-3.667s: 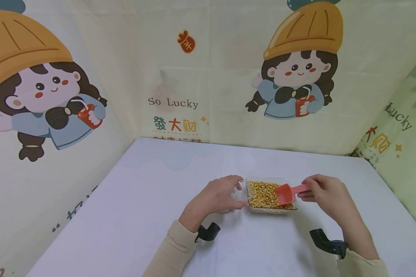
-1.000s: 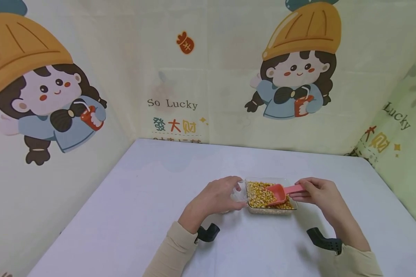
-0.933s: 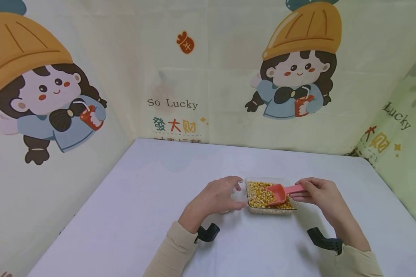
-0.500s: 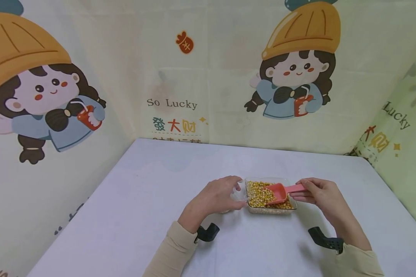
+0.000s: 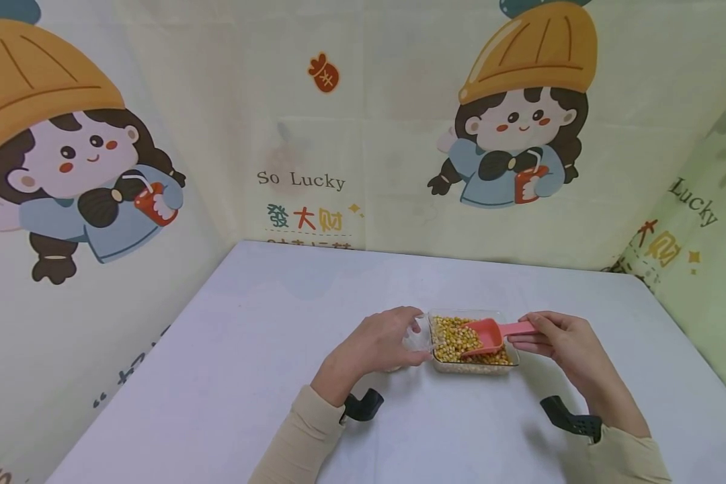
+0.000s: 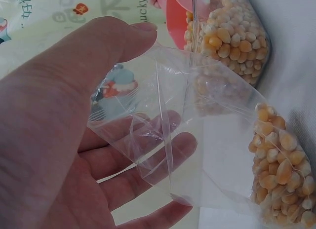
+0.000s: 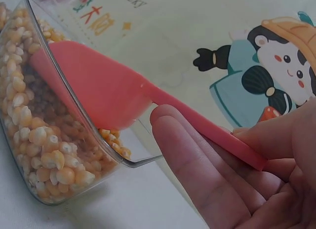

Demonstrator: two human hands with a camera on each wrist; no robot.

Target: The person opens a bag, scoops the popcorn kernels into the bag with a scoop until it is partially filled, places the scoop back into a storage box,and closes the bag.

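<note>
Nearest to me, both of my beige sleeves (image 5: pixel 305 430) reach forward over the pale table (image 5: pixel 230 349), each wrist wearing a black camera mount (image 5: pixel 363 405). Just beyond, my left hand (image 5: pixel 375 346) has its fingers (image 6: pixel 163 150) and thumb curled round a clear plastic bag (image 6: pixel 197 135), pinching the film so its mouth stands open; some corn kernels (image 6: pixel 279 174) already lie in the bag's bottom. The bag sits just beside the left edge of a clear rectangular container (image 5: pixel 438 363), which rests on the table between my two hands and is filled with yellow corn (image 5: pixel 450 336). My right hand (image 5: pixel 559 343) pinches the flat handle of a pink scoop (image 5: pixel 487 336) between thumb and fingertips, the other fingers (image 7: pixel 197 160) lying straight under the handle. The scoop's bowl dips inside the container, tilted down onto the kernels, and its handle crosses the container's right rim. Farther off, the table's bare surface runs back to a cream backdrop (image 5: pixel 399 134) printed with cartoon girls in orange hats and the words "So Lucky".
</note>
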